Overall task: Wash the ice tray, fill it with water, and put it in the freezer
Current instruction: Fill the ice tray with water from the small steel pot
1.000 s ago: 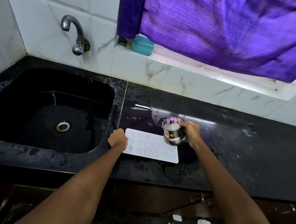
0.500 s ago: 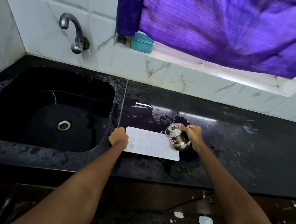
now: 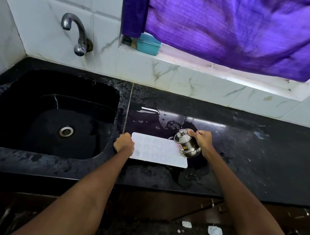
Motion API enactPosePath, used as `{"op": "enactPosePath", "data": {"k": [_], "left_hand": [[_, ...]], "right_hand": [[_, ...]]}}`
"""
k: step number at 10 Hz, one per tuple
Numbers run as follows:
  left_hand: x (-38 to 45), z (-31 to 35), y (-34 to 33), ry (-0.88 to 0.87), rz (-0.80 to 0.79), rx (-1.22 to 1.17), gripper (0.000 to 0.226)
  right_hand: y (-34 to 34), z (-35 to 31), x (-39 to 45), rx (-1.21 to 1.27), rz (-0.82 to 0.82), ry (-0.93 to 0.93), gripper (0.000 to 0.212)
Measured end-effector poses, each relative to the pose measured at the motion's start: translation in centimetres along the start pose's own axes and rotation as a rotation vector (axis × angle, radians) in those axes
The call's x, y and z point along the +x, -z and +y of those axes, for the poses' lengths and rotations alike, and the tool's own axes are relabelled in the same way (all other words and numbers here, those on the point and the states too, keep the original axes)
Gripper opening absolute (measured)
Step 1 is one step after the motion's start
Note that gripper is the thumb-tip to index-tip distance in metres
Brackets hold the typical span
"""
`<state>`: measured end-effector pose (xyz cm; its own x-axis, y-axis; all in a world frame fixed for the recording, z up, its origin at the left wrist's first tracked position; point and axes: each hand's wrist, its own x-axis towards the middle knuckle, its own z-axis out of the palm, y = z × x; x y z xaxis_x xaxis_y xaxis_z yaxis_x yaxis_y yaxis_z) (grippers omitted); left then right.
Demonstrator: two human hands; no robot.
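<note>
A white ice tray (image 3: 158, 150) lies flat on the wet black counter (image 3: 260, 163), just right of the sink. My left hand (image 3: 124, 143) grips the tray's left edge with curled fingers. My right hand (image 3: 201, 140) holds a small lidded steel pot (image 3: 186, 143) by its handle, tilted left over the tray's right end with its spout above the cells. Whether water runs from the spout I cannot tell.
A black sink (image 3: 55, 114) with a metal drain sits at left, under a wall tap (image 3: 77, 32). Puddles spread on the counter behind and in front of the tray. A teal box (image 3: 148, 45) stands on the window ledge under a purple curtain (image 3: 236, 26).
The steel pot has shifted slightly right and tipped further towards the tray's right end. My left hand has stayed on the tray's left edge.
</note>
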<state>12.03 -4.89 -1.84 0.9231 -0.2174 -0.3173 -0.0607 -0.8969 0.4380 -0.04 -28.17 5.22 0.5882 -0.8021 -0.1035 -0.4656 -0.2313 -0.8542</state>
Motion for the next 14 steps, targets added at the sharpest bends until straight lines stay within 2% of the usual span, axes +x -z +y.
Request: {"op": "enactPosePath", "data": {"k": [5, 7, 8, 12, 14], "left_hand": [[0.1, 0.0, 0.0, 0.013, -0.002, -0.017, 0.031], [0.1, -0.1, 0.0, 0.008, -0.005, -0.008, 0.03], [0.1, 0.0, -0.1, 0.01, -0.002, -0.007, 0.03], [0.0, -0.1, -0.1, 0.004, -0.003, -0.014, 0.031], [-0.3, 0.0, 0.1, -0.002, 0.0, -0.015, 0.031]], "right_hand": [[-0.2, 0.3, -0.3, 0.038, 0.008, 0.008, 0.053], [0.7, 0.2, -0.1, 0.286, 0.039, -0.099, 0.047], [1.1, -0.2, -0.1, 0.34, 0.053, -0.088, 0.046], [0.9, 1.1, -0.2, 0.035, 0.104, -0.026, 0.051], [1.0, 1.4, -0.3, -0.027, 0.124, -0.027, 0.05]]}}
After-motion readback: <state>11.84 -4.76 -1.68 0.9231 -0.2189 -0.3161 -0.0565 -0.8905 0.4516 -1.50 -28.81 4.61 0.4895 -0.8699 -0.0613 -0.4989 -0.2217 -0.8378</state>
